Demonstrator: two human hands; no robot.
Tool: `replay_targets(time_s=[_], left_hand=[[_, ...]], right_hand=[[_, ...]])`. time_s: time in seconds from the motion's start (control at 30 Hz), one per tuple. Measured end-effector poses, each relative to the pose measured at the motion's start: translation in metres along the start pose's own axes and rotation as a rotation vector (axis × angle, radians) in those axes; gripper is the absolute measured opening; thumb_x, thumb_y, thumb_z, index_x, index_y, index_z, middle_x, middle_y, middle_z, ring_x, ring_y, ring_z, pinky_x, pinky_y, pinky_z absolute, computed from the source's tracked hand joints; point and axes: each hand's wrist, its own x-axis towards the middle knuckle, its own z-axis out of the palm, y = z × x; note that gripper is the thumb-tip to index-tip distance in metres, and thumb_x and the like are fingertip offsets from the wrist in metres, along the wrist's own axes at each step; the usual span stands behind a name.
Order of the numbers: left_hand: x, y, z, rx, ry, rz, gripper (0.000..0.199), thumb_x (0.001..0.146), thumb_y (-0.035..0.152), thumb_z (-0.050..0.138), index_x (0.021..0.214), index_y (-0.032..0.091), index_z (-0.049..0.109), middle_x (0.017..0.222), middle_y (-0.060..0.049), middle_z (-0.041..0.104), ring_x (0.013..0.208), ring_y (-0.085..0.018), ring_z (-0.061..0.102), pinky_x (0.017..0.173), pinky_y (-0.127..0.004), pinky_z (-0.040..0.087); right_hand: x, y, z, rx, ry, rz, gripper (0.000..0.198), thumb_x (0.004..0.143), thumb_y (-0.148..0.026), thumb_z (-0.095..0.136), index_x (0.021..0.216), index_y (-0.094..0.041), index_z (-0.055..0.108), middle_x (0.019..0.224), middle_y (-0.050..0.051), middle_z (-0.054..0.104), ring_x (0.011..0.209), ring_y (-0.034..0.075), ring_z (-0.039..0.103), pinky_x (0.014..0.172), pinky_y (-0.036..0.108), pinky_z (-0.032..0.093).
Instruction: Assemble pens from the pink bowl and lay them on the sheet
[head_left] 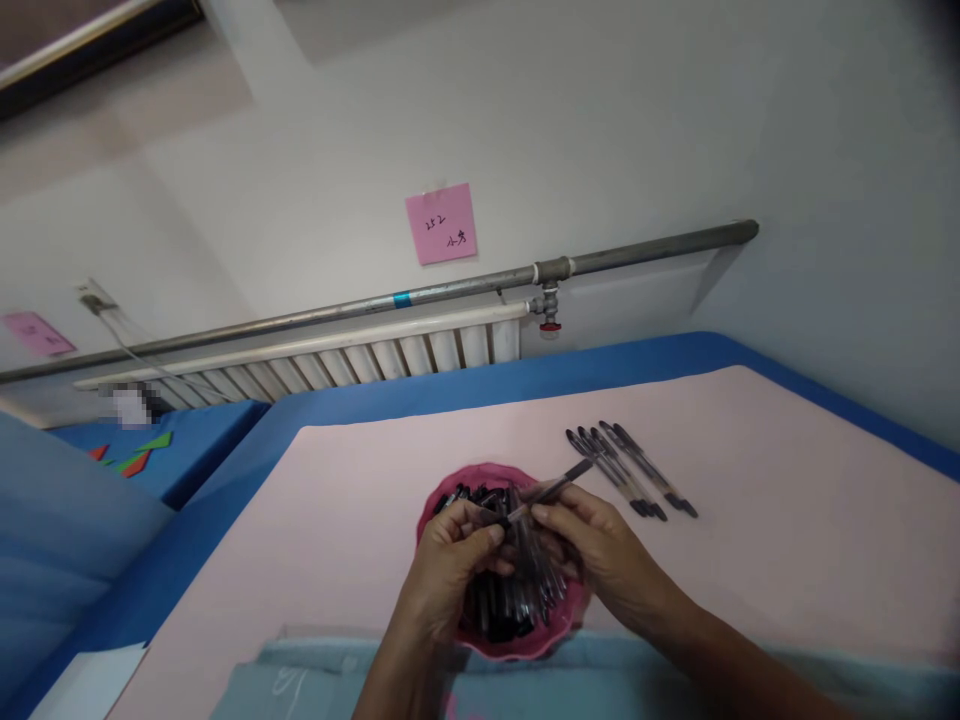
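Above a pink scalloped bowl (433, 490), my two hands meet over a pen. My right hand (604, 550) is closed on the pen (559, 484), which is clear-barrelled and slants up to the right, with a dark grip at its upper end. Thumb and forefinger of my left hand (450, 560) pinch a small dark pen part at the lower end; whether it is joined to the barrel I cannot tell. Inside the bowl are clear pen barrels (534, 575) and many black pieces (495, 605), partly hidden by my hands.
To the right of the bowl, several pens (628, 470) lie side by side on the pink mat (787, 530). A blue-green cloth (322, 680) runs along the near edge. Behind the blue table (360, 400) are a radiator (390, 358) and a pipe (465, 285).
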Motion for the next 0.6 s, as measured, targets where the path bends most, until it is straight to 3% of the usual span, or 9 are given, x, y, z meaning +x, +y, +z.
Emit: replay_targets(time_s=[0.37, 0.5, 0.6], left_hand=[[-0.0004, -0.0008, -0.0006, 0.029, -0.012, 0.002, 0.024, 0.061, 0.025, 0.075, 0.071, 0.014, 0.056, 0.06, 0.001, 0.062, 0.054, -0.009, 0.058, 0.052, -0.019, 0.047], [0.0006, -0.002, -0.002, 0.042, -0.006, 0.009, 0.023, 0.062, 0.025, 0.075, 0.072, 0.014, 0.057, 0.063, 0.001, 0.062, 0.054, -0.009, 0.058, 0.053, -0.02, 0.047], [0.0011, -0.0022, -0.0021, 0.047, -0.01, 0.018, 0.023, 0.062, 0.025, 0.075, 0.071, 0.014, 0.056, 0.061, 0.001, 0.061, 0.054, -0.009, 0.057, 0.053, -0.02, 0.047]], right_hand=[[0.0018, 0.0016, -0.0007, -0.019, 0.042, 0.005, 0.022, 0.069, -0.038, 0.065, 0.072, -0.018, 0.056, 0.045, -0.008, 0.047, 0.037, 0.005, 0.038, 0.036, 0.018, 0.027], [0.0012, 0.002, -0.0006, 0.006, 0.002, 0.001, 0.022, 0.068, -0.035, 0.065, 0.08, -0.018, 0.059, 0.046, -0.008, 0.047, 0.038, 0.006, 0.038, 0.036, 0.018, 0.028], [0.0009, 0.002, -0.0008, -0.008, 0.035, 0.0, 0.021, 0.067, -0.035, 0.066, 0.074, -0.017, 0.059, 0.047, -0.008, 0.048, 0.039, 0.005, 0.038, 0.037, 0.017, 0.028]])
